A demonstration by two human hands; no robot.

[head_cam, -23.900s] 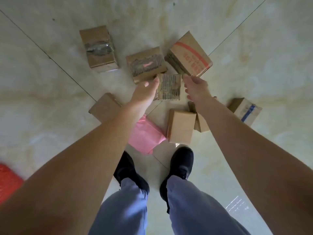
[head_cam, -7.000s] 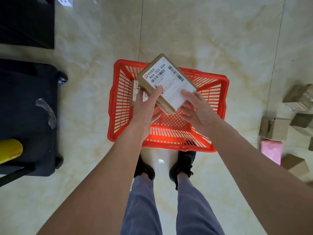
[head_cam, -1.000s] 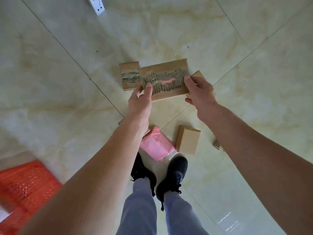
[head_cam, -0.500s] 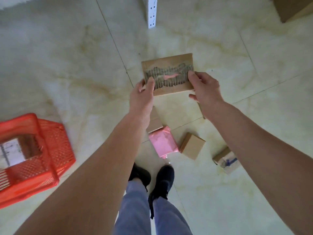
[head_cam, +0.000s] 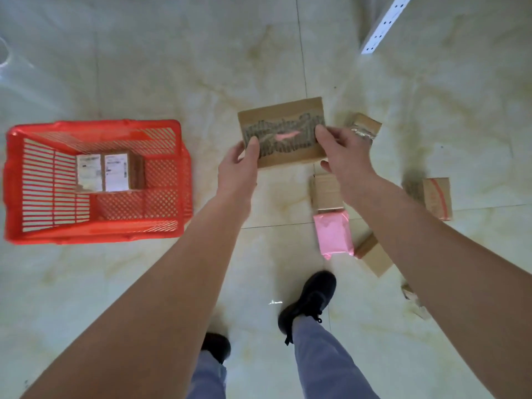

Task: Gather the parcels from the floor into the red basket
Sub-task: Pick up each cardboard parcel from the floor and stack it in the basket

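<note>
I hold a flat brown cardboard parcel (head_cam: 283, 131) with torn tape and a pink scrap above the floor, my left hand (head_cam: 239, 168) on its left edge and my right hand (head_cam: 342, 154) on its right edge. The red basket (head_cam: 95, 237) stands on the floor to the left, with two labelled brown parcels (head_cam: 110, 172) inside. Still on the floor at the right lie a pink parcel (head_cam: 332, 234) and several brown boxes, among them one with red tape (head_cam: 434, 197) and one with silver tape (head_cam: 365, 128).
My feet in black shoes (head_cam: 309, 300) stand on the pale tiled floor below the pink parcel. A white perforated strip (head_cam: 383, 24) lies at the top right. A small box (head_cam: 413, 300) is partly hidden behind my right forearm.
I have turned left with the parcel held in both hands. The red basket has come from the left edge further into view, and the floor parcels have shifted to the right.
</note>
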